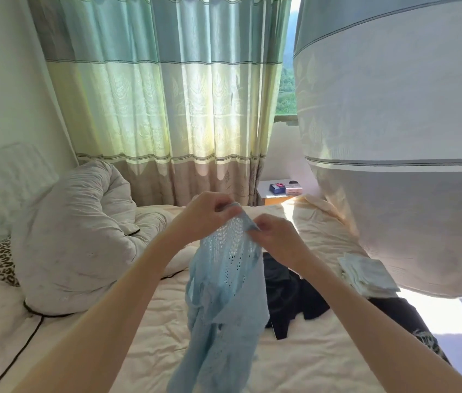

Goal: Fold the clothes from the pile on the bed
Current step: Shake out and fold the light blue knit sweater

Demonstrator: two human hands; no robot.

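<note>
Both hands held a pale blue knit top (225, 282) up over the bed (303, 353); the left hand (204, 215) had its fingers curled round the upper edge, and the right hand (276, 236) pinched the same edge just beside it, a little lower and nearer the camera; the top hung straight down from the fingers, its long axis vertical, its lower part bunched and apart from the sheet; neither hand seemed nearer the work, so I judged the next move to be drawing them apart to spread that edge; dark clothes (289, 296) lay behind it, with a folded white stack (368, 275) to the right; no brand or writing could be read.
</note>
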